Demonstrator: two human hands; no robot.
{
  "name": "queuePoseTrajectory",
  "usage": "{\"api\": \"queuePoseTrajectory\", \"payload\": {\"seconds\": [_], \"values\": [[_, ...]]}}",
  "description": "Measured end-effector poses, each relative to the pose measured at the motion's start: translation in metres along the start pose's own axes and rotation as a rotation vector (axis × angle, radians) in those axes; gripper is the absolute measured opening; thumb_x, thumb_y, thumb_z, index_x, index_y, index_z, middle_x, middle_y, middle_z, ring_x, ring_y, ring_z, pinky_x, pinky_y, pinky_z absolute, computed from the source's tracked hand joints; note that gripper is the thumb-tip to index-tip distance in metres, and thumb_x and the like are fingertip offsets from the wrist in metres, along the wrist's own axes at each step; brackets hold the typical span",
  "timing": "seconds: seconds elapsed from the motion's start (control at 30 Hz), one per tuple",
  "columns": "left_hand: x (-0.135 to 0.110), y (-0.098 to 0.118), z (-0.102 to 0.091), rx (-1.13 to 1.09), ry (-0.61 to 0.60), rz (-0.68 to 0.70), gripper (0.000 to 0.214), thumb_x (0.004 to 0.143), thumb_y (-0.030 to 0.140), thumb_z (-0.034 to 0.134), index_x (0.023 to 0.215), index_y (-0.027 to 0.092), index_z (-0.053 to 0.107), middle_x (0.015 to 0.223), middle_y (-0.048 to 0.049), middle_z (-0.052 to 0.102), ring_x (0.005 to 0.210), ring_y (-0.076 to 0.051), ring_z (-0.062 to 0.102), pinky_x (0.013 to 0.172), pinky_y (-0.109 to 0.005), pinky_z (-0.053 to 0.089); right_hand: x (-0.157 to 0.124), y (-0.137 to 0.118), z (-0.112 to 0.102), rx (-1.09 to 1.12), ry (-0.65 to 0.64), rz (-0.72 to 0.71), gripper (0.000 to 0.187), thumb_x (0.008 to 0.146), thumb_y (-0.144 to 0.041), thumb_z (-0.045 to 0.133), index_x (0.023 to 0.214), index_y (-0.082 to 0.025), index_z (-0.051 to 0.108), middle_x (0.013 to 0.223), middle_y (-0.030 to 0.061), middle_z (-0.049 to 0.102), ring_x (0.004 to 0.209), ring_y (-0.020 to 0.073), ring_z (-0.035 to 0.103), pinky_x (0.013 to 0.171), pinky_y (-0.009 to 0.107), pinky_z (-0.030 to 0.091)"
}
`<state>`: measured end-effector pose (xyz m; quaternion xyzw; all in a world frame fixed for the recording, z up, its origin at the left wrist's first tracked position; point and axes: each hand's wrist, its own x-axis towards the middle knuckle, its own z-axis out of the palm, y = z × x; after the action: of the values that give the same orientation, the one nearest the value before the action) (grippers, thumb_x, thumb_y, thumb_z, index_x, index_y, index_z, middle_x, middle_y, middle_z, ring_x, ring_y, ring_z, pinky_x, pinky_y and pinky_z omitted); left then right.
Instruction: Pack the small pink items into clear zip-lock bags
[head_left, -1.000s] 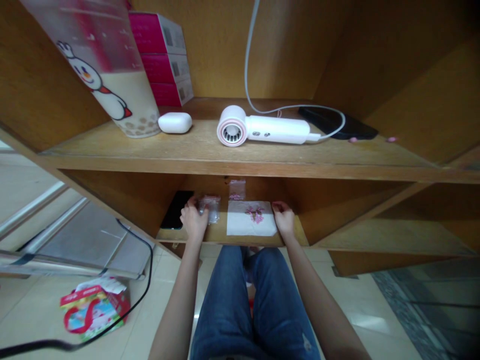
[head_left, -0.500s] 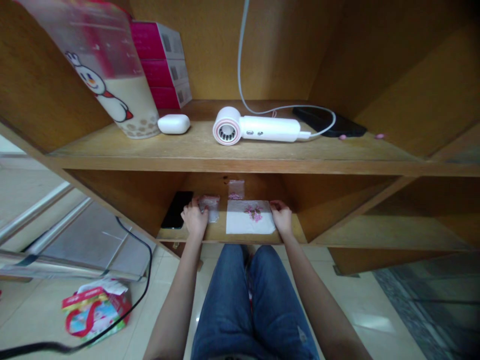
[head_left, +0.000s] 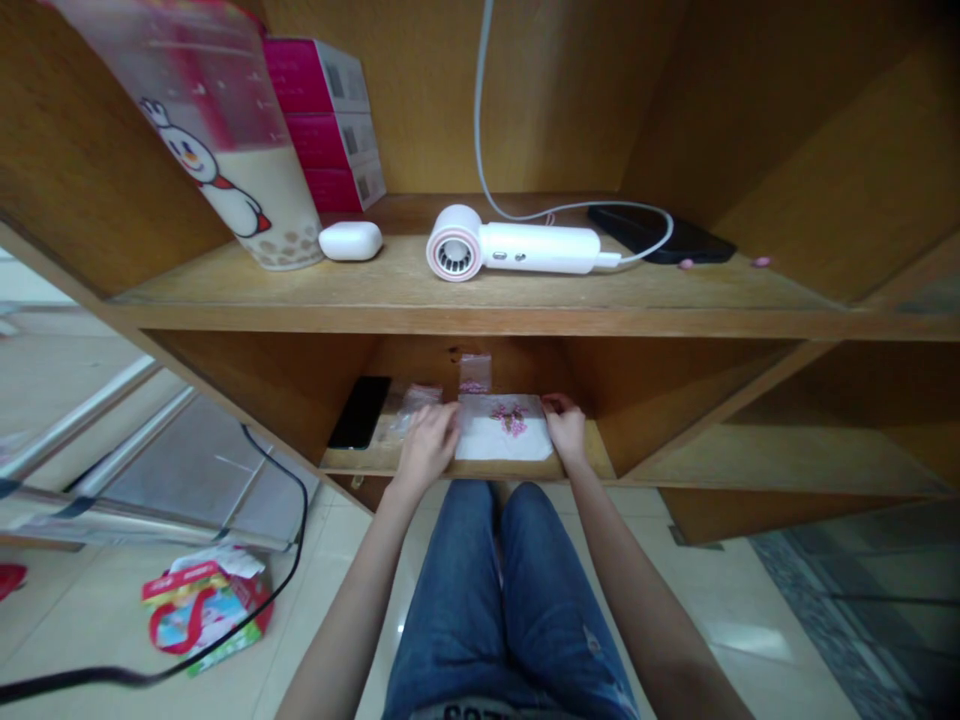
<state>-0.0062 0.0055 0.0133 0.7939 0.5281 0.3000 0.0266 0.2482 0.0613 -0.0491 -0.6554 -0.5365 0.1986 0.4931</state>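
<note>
A sheet of white paper (head_left: pixel 480 440) lies on the lower shelf, with a small heap of pink and brownish bits (head_left: pixel 512 418) on it. My left hand (head_left: pixel 429 442) is at the paper's left edge; its fingertips are blurred, so their grip does not show. At the right edge, my right hand (head_left: pixel 566 428) has its fingers curled together by the upper corner, seemingly pinching the paper. Left of my left hand are clear plastic bags (head_left: pixel 417 398), partly covered by it. Behind the paper stands a small clear bag (head_left: pixel 475 372) with pink bits at its bottom.
A black phone (head_left: pixel 360 412) lies at the lower shelf's left. The shelf above holds a large milk tea cup (head_left: pixel 277 200), pink boxes (head_left: pixel 330 145), a white case (head_left: pixel 350 241), a corded white handheld fan (head_left: pixel 536 248) and a dark flat object (head_left: pixel 675 240).
My left hand has moved right, from the plastic bags to the left edge of the paper. The bags have shifted slightly. My right hand stays at the paper's right edge.
</note>
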Motion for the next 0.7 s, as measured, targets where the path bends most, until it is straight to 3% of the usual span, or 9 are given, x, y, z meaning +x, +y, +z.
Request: {"api": "queuePoseTrajectory", "payload": {"seconds": [0.1,0.27,0.4,0.7], "values": [[-0.006,0.006,0.013,-0.035,-0.172,0.021,0.034,0.076,0.034,0.056,0.108,0.022,0.053,0.099,-0.0063,0.058,0.094,-0.023,0.051,0.082,-0.036,0.039,0.001,0.001,0.0,0.003,-0.002,0.012,0.026,0.072,-0.033,0.048,0.079,-0.015,0.065,0.074,0.0086,0.067,0.066,0.0197,0.06,0.061,0.027,0.042],[0.0,-0.006,0.023,-0.084,-0.257,0.071,0.059,0.069,0.044,0.062,0.121,0.023,0.046,0.118,-0.0078,0.05,0.11,-0.026,0.043,0.092,-0.039,0.034,0.002,0.003,0.001,-0.01,0.008,0.024,0.027,0.072,-0.035,0.048,0.08,-0.015,0.064,0.074,0.0089,0.067,0.067,0.0202,0.06,0.061,0.027,0.042],[0.011,-0.012,0.03,-0.088,-0.372,0.132,0.069,0.065,0.051,0.063,0.125,0.022,0.043,0.122,-0.0078,0.05,0.111,-0.026,0.042,0.094,-0.039,0.032,0.001,0.002,0.001,-0.007,-0.001,0.024,0.026,0.071,-0.034,0.048,0.079,-0.015,0.064,0.073,0.0084,0.067,0.067,0.0201,0.06,0.06,0.027,0.042],[0.016,-0.003,0.039,-0.105,-0.386,0.122,0.067,0.066,0.053,0.061,0.124,0.023,0.044,0.117,-0.0063,0.055,0.106,-0.026,0.046,0.09,-0.038,0.033,-0.001,-0.003,0.001,-0.013,0.007,-0.028,0.023,0.073,-0.03,0.047,0.078,-0.016,0.064,0.077,0.0079,0.067,0.069,0.0197,0.06,0.063,0.027,0.042]]}}
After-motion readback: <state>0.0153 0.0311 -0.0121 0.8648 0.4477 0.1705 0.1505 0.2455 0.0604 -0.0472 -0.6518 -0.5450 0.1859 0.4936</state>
